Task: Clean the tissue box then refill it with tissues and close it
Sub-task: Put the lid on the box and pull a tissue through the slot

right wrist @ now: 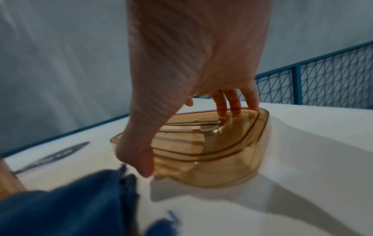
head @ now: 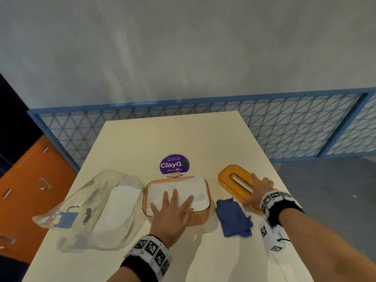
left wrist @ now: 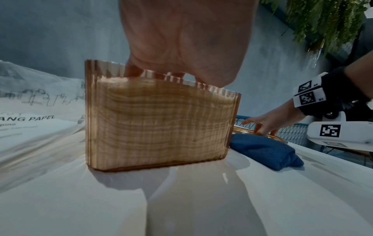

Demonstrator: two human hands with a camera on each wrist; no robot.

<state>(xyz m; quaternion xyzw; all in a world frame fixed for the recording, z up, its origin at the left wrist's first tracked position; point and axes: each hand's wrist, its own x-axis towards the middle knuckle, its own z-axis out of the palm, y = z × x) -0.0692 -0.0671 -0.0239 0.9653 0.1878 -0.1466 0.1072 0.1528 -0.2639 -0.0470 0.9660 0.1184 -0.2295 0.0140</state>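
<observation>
My left hand (head: 173,212) lies flat, fingers straight, on the tissues (head: 183,192) filling the open tissue box (head: 205,212) near the worktop's (head: 173,139) near edge. My right hand (head: 259,192) grips the lid (head: 230,176) toward the right edge. Only the right wrist view shows thumb (right wrist: 139,156) and fingers (right wrist: 234,102) clamping opposite lid rims; the blue cloth (head: 234,216) lies between box and lid.

A white table (head: 183,139) is seen against a grey wall (head: 183,47), with a blue mesh fence (head: 295,119) running behind its far edge. A round purple "ClayGo" sticker (head: 174,164) is stuck flat near the table's middle. Orange cabinets (head: 30,180) with metal handles are seen at the left, below table level. Green hanging plants (left wrist: 322,20) are caught at the upper right of the left wrist view, partly blurred.
</observation>
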